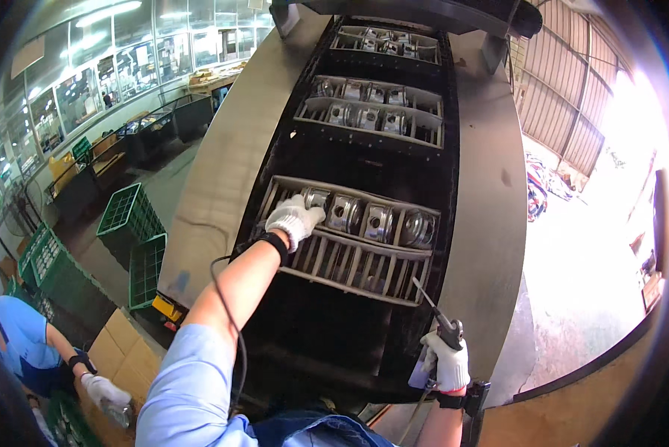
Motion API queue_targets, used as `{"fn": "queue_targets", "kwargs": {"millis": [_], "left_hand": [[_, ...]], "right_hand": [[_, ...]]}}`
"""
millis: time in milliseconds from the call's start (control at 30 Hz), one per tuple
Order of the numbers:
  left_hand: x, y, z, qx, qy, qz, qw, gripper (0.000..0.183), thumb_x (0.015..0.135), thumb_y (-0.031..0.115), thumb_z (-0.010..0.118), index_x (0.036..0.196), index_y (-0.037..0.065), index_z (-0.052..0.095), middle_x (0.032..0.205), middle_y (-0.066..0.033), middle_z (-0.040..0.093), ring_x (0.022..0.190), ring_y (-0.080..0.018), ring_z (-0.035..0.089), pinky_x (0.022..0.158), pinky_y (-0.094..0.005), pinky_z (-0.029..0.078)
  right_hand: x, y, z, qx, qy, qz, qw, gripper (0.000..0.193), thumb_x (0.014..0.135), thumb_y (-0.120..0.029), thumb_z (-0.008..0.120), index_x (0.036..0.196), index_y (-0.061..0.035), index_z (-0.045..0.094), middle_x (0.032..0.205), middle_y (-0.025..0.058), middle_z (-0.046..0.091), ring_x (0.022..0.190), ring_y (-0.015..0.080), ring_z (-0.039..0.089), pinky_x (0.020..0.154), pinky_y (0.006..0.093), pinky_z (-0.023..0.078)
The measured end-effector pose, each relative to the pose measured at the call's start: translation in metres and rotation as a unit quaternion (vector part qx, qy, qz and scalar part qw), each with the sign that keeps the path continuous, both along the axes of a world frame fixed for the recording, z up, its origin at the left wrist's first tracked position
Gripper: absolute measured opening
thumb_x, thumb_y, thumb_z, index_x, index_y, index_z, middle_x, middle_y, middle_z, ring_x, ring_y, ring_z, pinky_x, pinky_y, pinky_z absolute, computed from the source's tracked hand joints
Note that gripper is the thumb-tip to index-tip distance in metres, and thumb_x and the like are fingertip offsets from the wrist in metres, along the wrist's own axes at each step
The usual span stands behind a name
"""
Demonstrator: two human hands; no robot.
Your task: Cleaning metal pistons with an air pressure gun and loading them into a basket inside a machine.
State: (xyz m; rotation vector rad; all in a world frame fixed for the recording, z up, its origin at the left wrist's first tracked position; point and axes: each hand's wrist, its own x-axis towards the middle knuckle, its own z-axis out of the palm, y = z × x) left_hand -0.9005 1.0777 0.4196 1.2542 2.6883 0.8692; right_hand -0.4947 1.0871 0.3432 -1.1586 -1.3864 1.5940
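My left hand (295,221), in a white knit glove, reaches over the near metal rack (349,246). Its fingers curl at the leftmost visible piston (317,198), though the fingertips are partly hidden. Along the same far row stand more shiny metal pistons (379,223), one of them turned with its round crown up (418,228). The rack's nearer row shows bare bars. At the lower right, my right hand (449,360), also gloved, is closed round an air blow gun (447,325). The gun's thin nozzle points up and left toward the rack's right corner.
Farther up the black conveyor (379,167) are two more racks of pistons (368,104). Metal side plates (491,223) flank it. At left stand green crates (126,212); a co-worker's gloved hand (105,391) holds a metal part over cardboard (129,354). A cable hangs by my left arm.
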Motion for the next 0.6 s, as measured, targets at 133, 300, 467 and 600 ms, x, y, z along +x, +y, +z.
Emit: {"fn": "queue_targets", "kwargs": {"millis": [133, 300, 467, 600], "left_hand": [[-0.002, 0.017, -0.001, 0.083, -0.122, 0.052, 0.988, 0.052, 0.074, 0.034, 0.065, 0.110, -0.003, 0.063, 0.109, -0.0247, 0.067, 0.102, -0.0372, 0.064, 0.089, -0.0413, 0.049], [-0.013, -0.009, -0.037, 0.490, -0.492, -0.073, 0.716, 0.031, 0.076, 0.006, 0.052, 0.106, 0.002, 0.060, 0.098, -0.0108, 0.068, 0.092, -0.0235, 0.069, 0.085, -0.0369, 0.058], [0.045, -0.063, -0.033, 0.490, -0.564, -0.129, 0.652, 0.045, 0.068, 0.001, 0.045, 0.110, 0.004, 0.058, 0.107, -0.0135, 0.067, 0.095, -0.0274, 0.070, 0.085, -0.0395, 0.061], [0.044, -0.097, -0.050, 0.449, -0.505, -0.122, 0.727, 0.042, 0.066, 0.005, 0.056, 0.109, 0.006, 0.054, 0.106, -0.0120, 0.066, 0.094, -0.0223, 0.069, 0.080, -0.0350, 0.061]], "right_hand": [[0.005, 0.003, 0.000, -0.013, 0.001, -0.007, 1.000, 0.011, 0.082, -0.012, 0.071, 0.082, -0.0022, 0.066, 0.059, 0.0027, 0.058, 0.046, 0.0124, 0.052, 0.045, 0.0267, 0.041], [-0.003, -0.001, 0.010, -0.032, 0.035, 0.023, 0.999, 0.011, 0.083, -0.012, 0.071, 0.082, -0.0011, 0.067, 0.057, 0.0034, 0.058, 0.043, 0.0127, 0.053, 0.041, 0.0262, 0.040], [-0.058, -0.030, 0.037, -0.057, 0.061, 0.221, 0.972, 0.013, 0.086, -0.012, 0.072, 0.085, -0.0012, 0.065, 0.055, 0.0026, 0.057, 0.041, 0.0116, 0.052, 0.041, 0.0256, 0.040], [-0.121, -0.050, 0.042, -0.042, -0.009, 0.287, 0.957, 0.014, 0.088, -0.014, 0.072, 0.091, -0.0042, 0.064, 0.060, 0.0006, 0.057, 0.045, 0.0100, 0.051, 0.043, 0.0252, 0.040]]}}
